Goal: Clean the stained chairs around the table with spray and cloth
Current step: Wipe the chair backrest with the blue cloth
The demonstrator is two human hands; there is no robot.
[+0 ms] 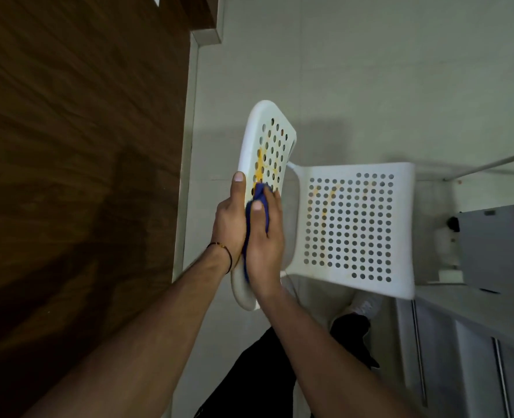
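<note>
Stains of orange-yellow run down the perforated backrest (267,152) of the white plastic chair (355,230) in front of me, thickest along a strip just above my hands. My left hand (230,224) is wrapped around the near edge of the backrest, thumb lying flat up its front rim, bracing it. My right hand (264,245) is closed on a blue cloth (260,196), pressing it against the holed face of the backrest right below the heaviest stain; the cloth bunches out above my thumb and trails down between my two palms. Both hands sit close together, nearly touching, one on each side of the cloth. A thin dark bracelet (224,251) circles my left wrist.

Beyond the backrest, the chair's seat (400,236) shows fainter yellowish streaks among its rows of round holes. The chair stands on a pale tiled floor (370,70). To my left is a dark wood-grain surface (69,176), its edge close beside the backrest. Grey cabinet fronts with metal bar handles (418,351) stand at the lower right, and my dark trouser leg (258,378) and shoe show beneath my arms.
</note>
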